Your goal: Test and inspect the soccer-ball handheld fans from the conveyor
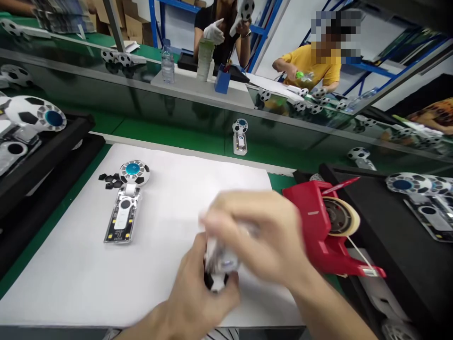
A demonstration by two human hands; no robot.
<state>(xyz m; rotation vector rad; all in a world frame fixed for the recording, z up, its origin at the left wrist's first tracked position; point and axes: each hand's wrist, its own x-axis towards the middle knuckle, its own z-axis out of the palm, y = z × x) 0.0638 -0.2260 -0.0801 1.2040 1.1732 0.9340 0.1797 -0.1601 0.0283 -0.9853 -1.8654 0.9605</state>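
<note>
Left hand (198, 295) and right hand (262, 236) both clenched on one small soccer-pattern fan (219, 264), held between them just above the white sheet (71, 278) on the desk (159, 134); motion blur hides the finger detail. Just right of the grip: red tape dispenser (318, 226). Well to the left: a second fan unit (125, 203) lying flat, loose black pieces (109, 180) beside its head.

You've got a green bench (170, 134) under a white sheet (71, 274). On the sheet lies a football-headed device (126, 203) beside loose black pieces (108, 180). At the sheet's right edge stands a red tape dispenser (323, 231); black trays (42, 156) flank both sides.
</note>
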